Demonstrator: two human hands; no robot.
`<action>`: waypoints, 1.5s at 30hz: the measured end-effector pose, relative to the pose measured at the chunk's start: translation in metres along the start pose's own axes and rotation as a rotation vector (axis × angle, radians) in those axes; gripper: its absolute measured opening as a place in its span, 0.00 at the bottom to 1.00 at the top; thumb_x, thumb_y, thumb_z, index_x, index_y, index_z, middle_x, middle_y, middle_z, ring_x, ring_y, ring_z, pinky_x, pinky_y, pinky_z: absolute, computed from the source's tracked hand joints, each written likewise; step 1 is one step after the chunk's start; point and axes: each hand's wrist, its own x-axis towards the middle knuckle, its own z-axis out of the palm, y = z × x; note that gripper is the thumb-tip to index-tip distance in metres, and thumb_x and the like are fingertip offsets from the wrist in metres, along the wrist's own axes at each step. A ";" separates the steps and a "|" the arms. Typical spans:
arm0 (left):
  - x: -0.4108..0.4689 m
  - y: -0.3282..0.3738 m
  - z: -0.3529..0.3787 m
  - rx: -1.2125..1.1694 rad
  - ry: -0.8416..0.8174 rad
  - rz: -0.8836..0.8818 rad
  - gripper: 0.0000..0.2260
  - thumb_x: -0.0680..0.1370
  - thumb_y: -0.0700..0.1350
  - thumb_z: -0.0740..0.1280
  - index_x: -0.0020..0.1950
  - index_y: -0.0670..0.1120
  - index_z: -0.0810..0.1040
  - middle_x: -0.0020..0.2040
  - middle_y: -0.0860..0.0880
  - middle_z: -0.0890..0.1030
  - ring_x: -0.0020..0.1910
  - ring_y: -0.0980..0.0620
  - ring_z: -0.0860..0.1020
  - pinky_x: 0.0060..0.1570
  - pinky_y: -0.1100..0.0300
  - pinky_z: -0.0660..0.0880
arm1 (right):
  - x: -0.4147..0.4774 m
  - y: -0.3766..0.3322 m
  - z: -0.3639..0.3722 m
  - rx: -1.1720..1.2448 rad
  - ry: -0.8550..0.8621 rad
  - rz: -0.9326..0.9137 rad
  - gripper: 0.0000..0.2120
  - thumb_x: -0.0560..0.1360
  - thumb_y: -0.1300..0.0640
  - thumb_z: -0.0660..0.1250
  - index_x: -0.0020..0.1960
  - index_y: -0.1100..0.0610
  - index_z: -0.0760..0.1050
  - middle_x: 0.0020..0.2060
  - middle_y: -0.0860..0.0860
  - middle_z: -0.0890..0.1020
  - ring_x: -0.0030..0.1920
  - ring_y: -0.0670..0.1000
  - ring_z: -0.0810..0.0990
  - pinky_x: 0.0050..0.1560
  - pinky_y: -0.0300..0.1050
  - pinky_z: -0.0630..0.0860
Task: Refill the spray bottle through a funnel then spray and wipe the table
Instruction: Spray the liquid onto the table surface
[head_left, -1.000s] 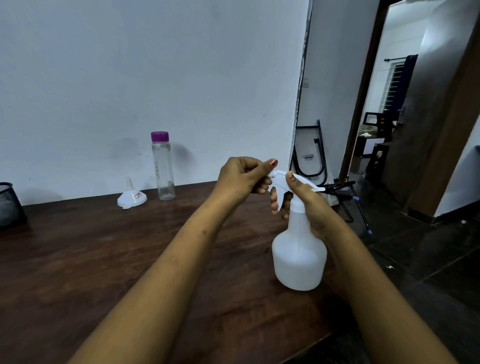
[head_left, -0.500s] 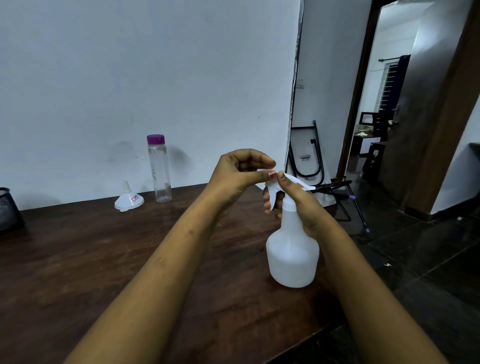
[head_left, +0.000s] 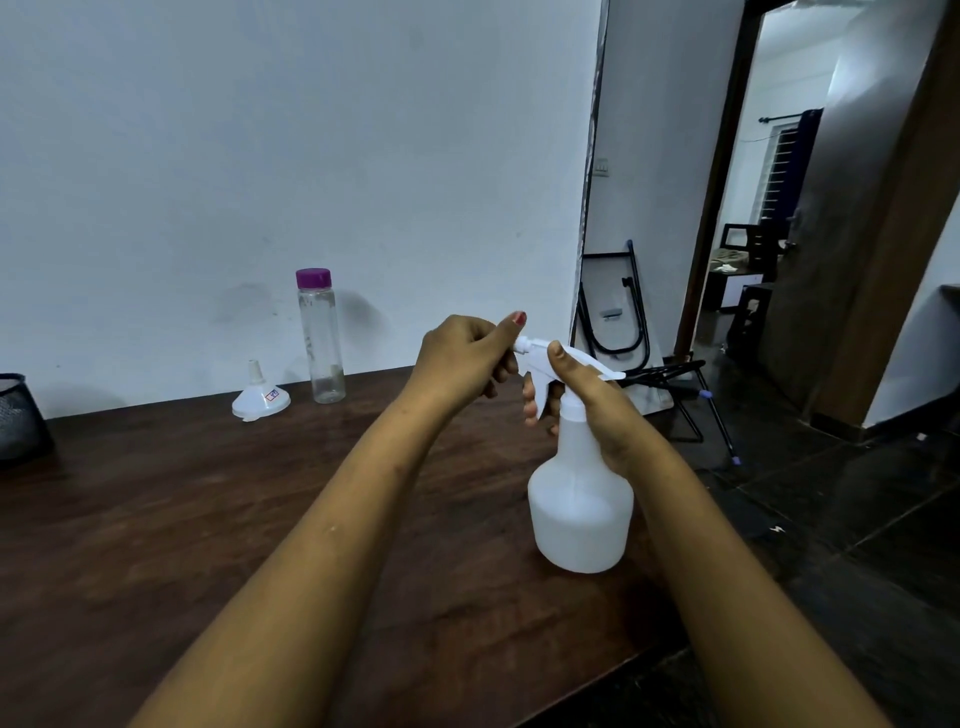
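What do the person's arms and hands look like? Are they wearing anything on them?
The left forearm and right forearm are bare. No sleeves, watch or bangles show. The left hand has red polish on its thumbnail. The right hand shows no rings, and whether its nails are painted is hard to tell.

The white spray bottle (head_left: 579, 514) stood upright on the brown bench (head_left: 156, 545), near its right edge. Far left, a white funnel (head_left: 260, 397) lay upside down beside a clear bottle (head_left: 322, 343) with a purple cap.
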 end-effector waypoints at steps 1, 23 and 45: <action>0.001 0.000 -0.001 -0.018 -0.016 0.008 0.20 0.78 0.55 0.62 0.40 0.40 0.82 0.34 0.48 0.81 0.30 0.53 0.77 0.40 0.58 0.77 | 0.000 0.000 0.000 0.001 0.001 0.001 0.23 0.72 0.39 0.59 0.53 0.56 0.77 0.36 0.52 0.80 0.34 0.49 0.79 0.32 0.34 0.73; -0.002 -0.058 -0.008 -0.168 0.001 -0.113 0.06 0.78 0.45 0.64 0.54 0.47 0.79 0.50 0.51 0.81 0.47 0.56 0.77 0.47 0.63 0.74 | 0.005 -0.012 -0.006 -0.175 -0.005 0.119 0.12 0.77 0.40 0.60 0.51 0.42 0.80 0.38 0.52 0.79 0.39 0.49 0.80 0.41 0.44 0.77; -0.033 -0.135 0.004 0.391 0.019 -0.248 0.02 0.77 0.52 0.63 0.45 0.57 0.75 0.48 0.56 0.78 0.54 0.51 0.76 0.67 0.43 0.63 | 0.023 -0.004 -0.001 -0.362 0.112 0.320 0.12 0.77 0.45 0.63 0.49 0.53 0.79 0.37 0.54 0.77 0.34 0.50 0.77 0.32 0.39 0.78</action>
